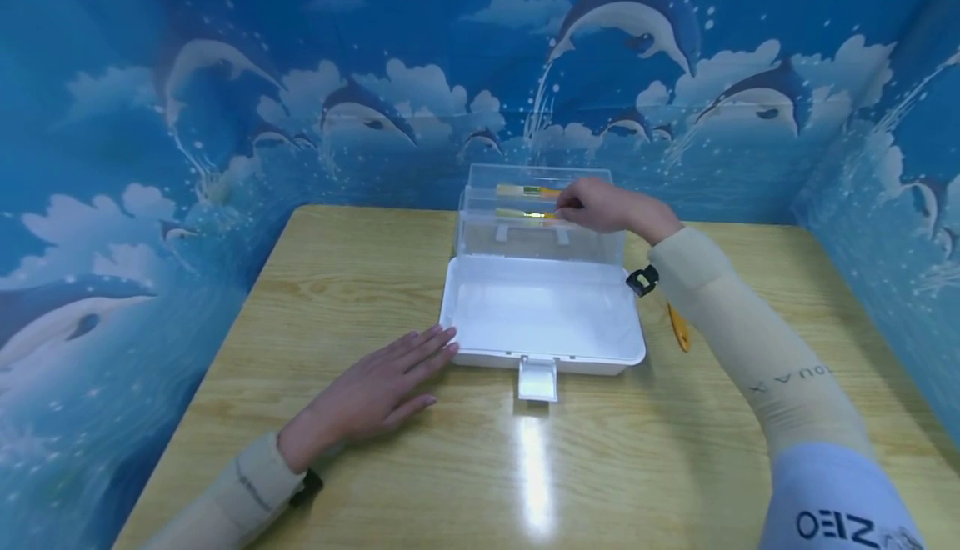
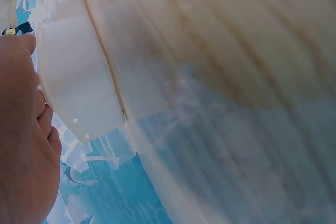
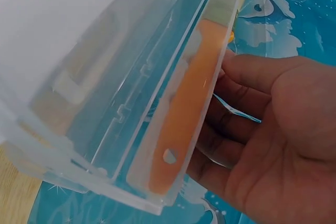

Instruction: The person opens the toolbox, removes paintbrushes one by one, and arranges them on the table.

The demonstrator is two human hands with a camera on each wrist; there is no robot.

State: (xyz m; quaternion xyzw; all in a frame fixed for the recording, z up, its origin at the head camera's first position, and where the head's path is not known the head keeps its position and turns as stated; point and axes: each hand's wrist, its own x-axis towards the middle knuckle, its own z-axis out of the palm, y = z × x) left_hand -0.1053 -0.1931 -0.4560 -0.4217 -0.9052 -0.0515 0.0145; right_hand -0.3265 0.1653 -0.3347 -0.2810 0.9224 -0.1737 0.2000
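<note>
A white storage box (image 1: 542, 308) stands on the table with its clear lid section (image 1: 487, 237) raised at the back. My right hand (image 1: 596, 204) is at that clear section, fingers curled, pinching the orange handle of a paintbrush (image 1: 536, 215) with a shiny ferrule. Another paintbrush (image 1: 528, 190) lies just above it in a clear compartment. The right wrist view shows an orange brush handle (image 3: 186, 108) through clear plastic, next to the right hand (image 3: 262, 114). My left hand (image 1: 375, 387) has straight fingers, its fingertips at the box's front left corner.
A white latch (image 1: 537, 379) hangs open from the box's front edge. On the wooden table (image 1: 360, 283), an orange handle (image 1: 678, 327) lies to the right of the box, partly hidden by my right sleeve. A blue dolphin-print backdrop (image 1: 420, 58) rises behind and beside the table.
</note>
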